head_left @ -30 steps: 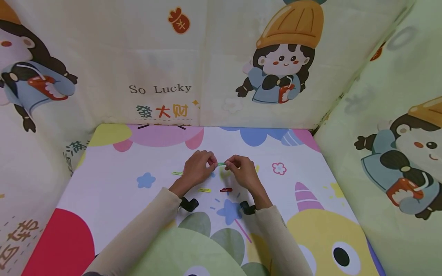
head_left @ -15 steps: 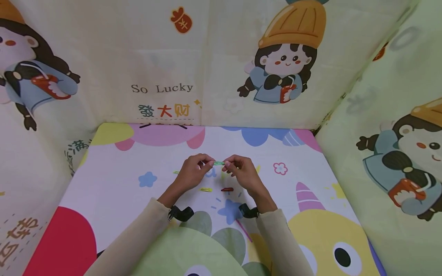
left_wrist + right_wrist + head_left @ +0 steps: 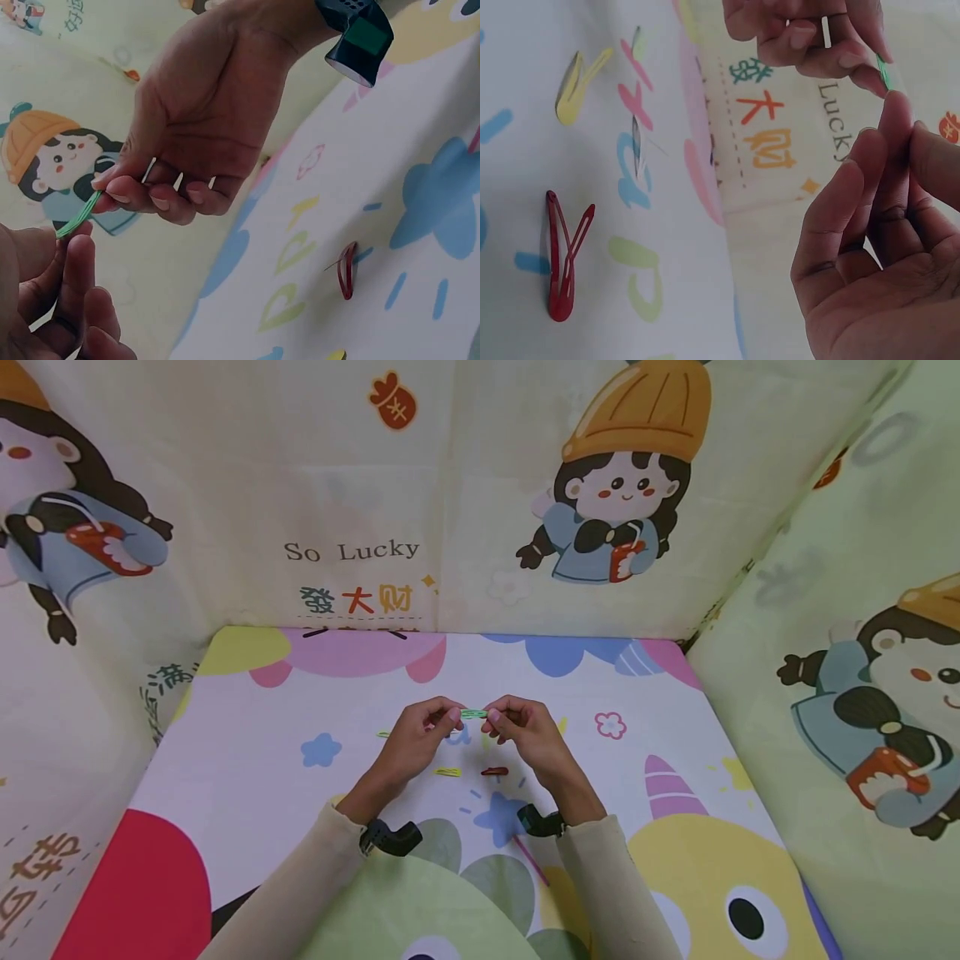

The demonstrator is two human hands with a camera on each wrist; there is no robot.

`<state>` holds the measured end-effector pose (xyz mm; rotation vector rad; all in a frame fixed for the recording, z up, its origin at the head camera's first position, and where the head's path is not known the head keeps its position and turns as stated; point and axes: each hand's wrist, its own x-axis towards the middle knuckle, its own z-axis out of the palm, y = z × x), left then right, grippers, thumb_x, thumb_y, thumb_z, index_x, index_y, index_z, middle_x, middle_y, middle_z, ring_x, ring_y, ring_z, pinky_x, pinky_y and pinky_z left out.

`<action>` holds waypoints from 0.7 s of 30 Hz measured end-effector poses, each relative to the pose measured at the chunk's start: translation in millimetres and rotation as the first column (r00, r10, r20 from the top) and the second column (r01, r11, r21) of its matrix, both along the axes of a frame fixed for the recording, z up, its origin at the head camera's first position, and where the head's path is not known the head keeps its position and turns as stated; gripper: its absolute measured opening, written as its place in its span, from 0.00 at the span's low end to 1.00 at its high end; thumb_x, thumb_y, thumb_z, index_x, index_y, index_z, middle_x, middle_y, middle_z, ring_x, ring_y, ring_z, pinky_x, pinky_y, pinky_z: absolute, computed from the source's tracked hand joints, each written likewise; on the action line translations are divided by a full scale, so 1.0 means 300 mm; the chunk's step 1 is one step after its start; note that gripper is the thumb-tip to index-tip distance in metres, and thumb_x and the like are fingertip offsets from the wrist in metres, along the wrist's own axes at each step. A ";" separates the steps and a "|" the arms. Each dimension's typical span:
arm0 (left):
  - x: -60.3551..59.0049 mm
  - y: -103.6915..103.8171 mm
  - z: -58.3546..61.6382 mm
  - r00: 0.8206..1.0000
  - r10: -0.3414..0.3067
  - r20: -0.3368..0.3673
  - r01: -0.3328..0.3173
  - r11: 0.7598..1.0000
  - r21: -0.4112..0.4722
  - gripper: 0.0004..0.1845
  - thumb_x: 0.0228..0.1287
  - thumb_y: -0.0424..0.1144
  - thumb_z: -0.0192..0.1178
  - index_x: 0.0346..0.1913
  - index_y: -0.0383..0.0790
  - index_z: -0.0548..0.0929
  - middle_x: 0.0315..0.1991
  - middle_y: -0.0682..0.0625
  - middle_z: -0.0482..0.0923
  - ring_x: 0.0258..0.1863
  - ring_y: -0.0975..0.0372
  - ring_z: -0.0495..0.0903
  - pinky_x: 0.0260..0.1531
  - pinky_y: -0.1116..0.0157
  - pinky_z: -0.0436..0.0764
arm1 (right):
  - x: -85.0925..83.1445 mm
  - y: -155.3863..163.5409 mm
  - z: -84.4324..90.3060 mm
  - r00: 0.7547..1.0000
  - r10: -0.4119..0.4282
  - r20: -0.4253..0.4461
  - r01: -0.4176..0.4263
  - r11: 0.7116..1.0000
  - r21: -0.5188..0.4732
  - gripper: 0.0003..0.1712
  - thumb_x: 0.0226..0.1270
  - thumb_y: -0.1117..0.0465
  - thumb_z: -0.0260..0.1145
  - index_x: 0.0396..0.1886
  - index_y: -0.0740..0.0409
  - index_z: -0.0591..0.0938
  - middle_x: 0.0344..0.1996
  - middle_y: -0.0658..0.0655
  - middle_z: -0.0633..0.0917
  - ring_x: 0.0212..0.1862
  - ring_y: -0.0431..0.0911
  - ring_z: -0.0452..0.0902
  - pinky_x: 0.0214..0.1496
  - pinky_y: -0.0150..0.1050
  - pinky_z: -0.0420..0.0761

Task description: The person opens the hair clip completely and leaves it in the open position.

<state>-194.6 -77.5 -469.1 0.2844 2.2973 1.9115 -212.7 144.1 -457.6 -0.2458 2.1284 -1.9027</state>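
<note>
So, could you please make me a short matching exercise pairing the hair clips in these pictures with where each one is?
Column one:
1. green clip
2. red clip
3. yellow clip

Column two:
A. lying on the mat below the right hand
B. held up between both hands
C. lying on the mat below the left hand

Pairs: 1-B, 2-A, 3-C

A table covered with a bright cartoon-print mat [image 3: 247,760] bears a red hair clip [image 3: 494,771], sprung open, with a yellow clip [image 3: 447,772] just beside it on the left and another pale green clip [image 3: 384,735] farther left
</note>
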 end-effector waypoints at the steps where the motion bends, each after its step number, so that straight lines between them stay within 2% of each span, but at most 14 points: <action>1: 0.003 0.000 0.000 1.000 0.004 0.008 -0.004 1.000 0.005 0.13 0.83 0.45 0.57 0.55 0.42 0.86 0.48 0.37 0.85 0.48 0.47 0.78 0.48 0.61 0.76 | 0.000 -0.001 -0.002 1.000 0.002 0.001 -0.002 1.000 -0.004 0.16 0.80 0.60 0.65 0.51 0.72 0.83 0.33 0.51 0.88 0.39 0.49 0.82 0.44 0.35 0.82; 5: 0.011 -0.001 -0.001 0.999 0.014 0.039 -0.015 0.999 0.033 0.14 0.83 0.46 0.57 0.56 0.42 0.86 0.50 0.35 0.84 0.47 0.52 0.78 0.51 0.56 0.78 | 0.001 -0.002 -0.005 1.000 0.005 0.002 -0.005 1.000 -0.015 0.16 0.80 0.60 0.65 0.51 0.71 0.83 0.33 0.51 0.89 0.39 0.49 0.81 0.44 0.35 0.82; 8: 0.015 0.000 -0.001 0.999 0.013 0.047 -0.016 0.998 0.058 0.15 0.82 0.46 0.57 0.57 0.40 0.85 0.50 0.34 0.84 0.49 0.47 0.78 0.53 0.54 0.78 | 0.002 -0.003 -0.005 1.000 0.004 -0.002 -0.004 1.000 -0.017 0.16 0.80 0.60 0.65 0.51 0.72 0.83 0.33 0.51 0.89 0.38 0.47 0.81 0.45 0.35 0.82; 12: 0.019 0.003 -0.001 0.998 0.021 0.054 -0.025 0.997 0.079 0.15 0.82 0.45 0.58 0.57 0.38 0.85 0.47 0.37 0.84 0.50 0.42 0.77 0.50 0.60 0.78 | 0.004 -0.006 -0.004 1.000 0.001 -0.006 -0.001 1.000 -0.017 0.14 0.80 0.60 0.65 0.50 0.69 0.84 0.32 0.52 0.89 0.39 0.49 0.82 0.44 0.35 0.83; 16: 0.022 0.006 -0.004 0.998 0.027 0.051 -0.032 0.995 0.095 0.14 0.83 0.43 0.56 0.57 0.37 0.85 0.47 0.34 0.83 0.46 0.46 0.77 0.44 0.67 0.76 | 0.005 -0.012 -0.004 1.000 0.005 -0.006 -0.005 0.999 -0.035 0.10 0.80 0.62 0.64 0.48 0.67 0.84 0.32 0.51 0.89 0.38 0.49 0.82 0.44 0.34 0.83; 19: 0.024 0.007 0.000 1.000 0.022 0.022 -0.024 0.995 0.093 0.14 0.83 0.42 0.56 0.56 0.36 0.85 0.46 0.34 0.83 0.43 0.49 0.77 0.43 0.68 0.76 | 0.005 -0.014 -0.007 1.000 0.005 -0.002 -0.005 0.999 -0.045 0.09 0.80 0.63 0.64 0.47 0.66 0.84 0.31 0.50 0.88 0.39 0.56 0.81 0.43 0.34 0.83; 21: 0.023 0.007 0.003 1.000 0.016 0.000 -0.016 0.996 0.084 0.14 0.83 0.42 0.56 0.55 0.36 0.85 0.44 0.37 0.84 0.43 0.52 0.77 0.45 0.67 0.77 | 0.004 -0.013 -0.010 1.000 -0.001 -0.003 0.001 0.999 -0.039 0.08 0.80 0.63 0.64 0.47 0.65 0.84 0.31 0.51 0.88 0.42 0.64 0.79 0.43 0.34 0.83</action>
